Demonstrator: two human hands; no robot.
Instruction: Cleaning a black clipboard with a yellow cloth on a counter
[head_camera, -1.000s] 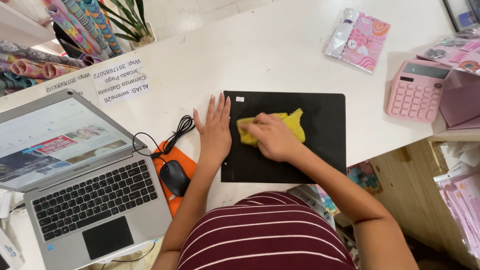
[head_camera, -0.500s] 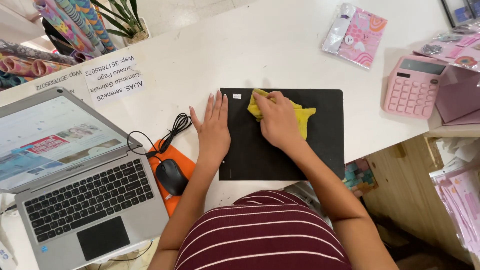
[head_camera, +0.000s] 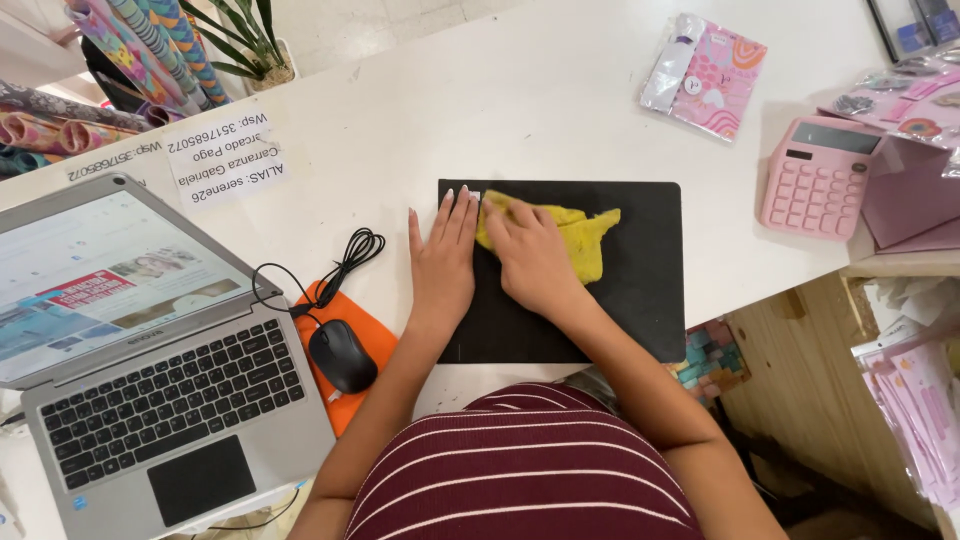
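A person at a white desk wears a dark maroon top with thin white horizontal stripes; both forearms are bare, the left hand (head_camera: 442, 262) and right hand (head_camera: 533, 258) without rings, watch or bracelets, fingernails pale.
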